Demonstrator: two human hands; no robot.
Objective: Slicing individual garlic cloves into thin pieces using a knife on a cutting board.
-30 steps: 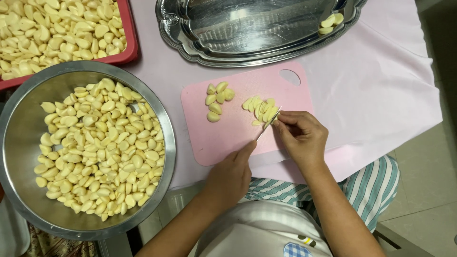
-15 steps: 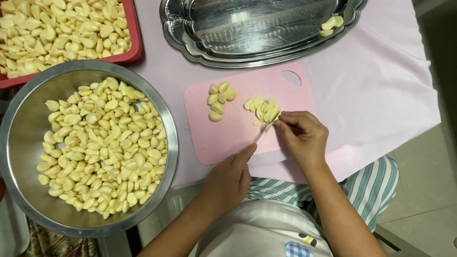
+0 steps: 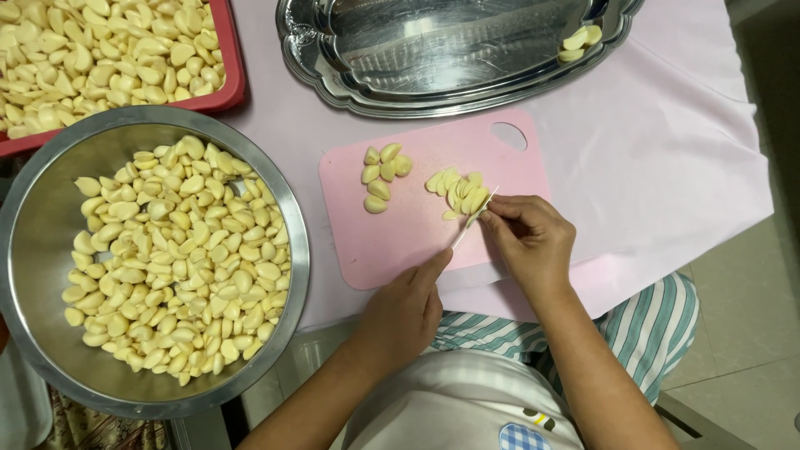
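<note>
On a pink cutting board [image 3: 400,242] lies a pile of sliced garlic [image 3: 457,190], with a few whole peeled cloves [image 3: 380,172] to its left. My left hand [image 3: 404,312] is closed on the handle of a thin knife [image 3: 475,218]; the blade angles up to the right into the slices. At the pile's near edge, my right hand [image 3: 533,242] pinches a clove against the board, fingertips touching the blade. The clove itself is mostly hidden by the fingers.
A large steel bowl [image 3: 25,225] full of peeled garlic cloves stands at the left. A red tray [image 3: 229,75] of more cloves is at the top left. Behind the board is a silver platter [image 3: 333,83] with a few cloves at its right end. A pink cloth [image 3: 667,158] covers the table.
Both hands stay at the garlic pile with only small shifts of the knife blade. The board and cloves have not moved.
</note>
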